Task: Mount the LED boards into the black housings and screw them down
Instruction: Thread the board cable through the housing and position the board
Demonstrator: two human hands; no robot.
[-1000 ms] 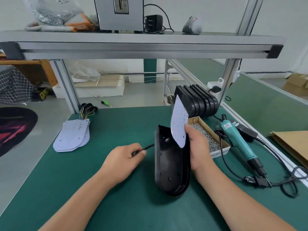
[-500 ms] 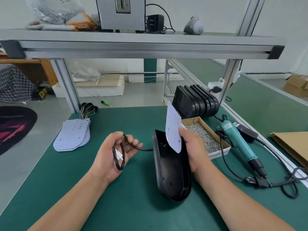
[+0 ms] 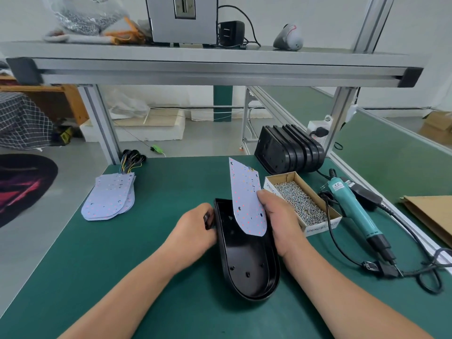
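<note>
A black oval housing (image 3: 247,263) lies open side up in the middle of the green bench mat. A white LED board (image 3: 245,199) stands tilted in the housing's far end, its top edge raised. My right hand (image 3: 281,223) grips the board's right edge together with the housing's right wall. At the housing's left wall, my left hand (image 3: 195,231) is curled round a bundled black cable (image 3: 208,220), mostly hidden by the fingers.
A stack of LED boards (image 3: 107,196) with coloured wires lies at the back left. A row of black housings (image 3: 291,149) stands at the back right. Beside my right hand are a cardboard box of screws (image 3: 299,201) and a teal electric screwdriver (image 3: 352,209) with its cord.
My left hand has brought the coiled cable from the open mat in against the housing's left wall. The board has turned to face me more and the housing lies flatter.
</note>
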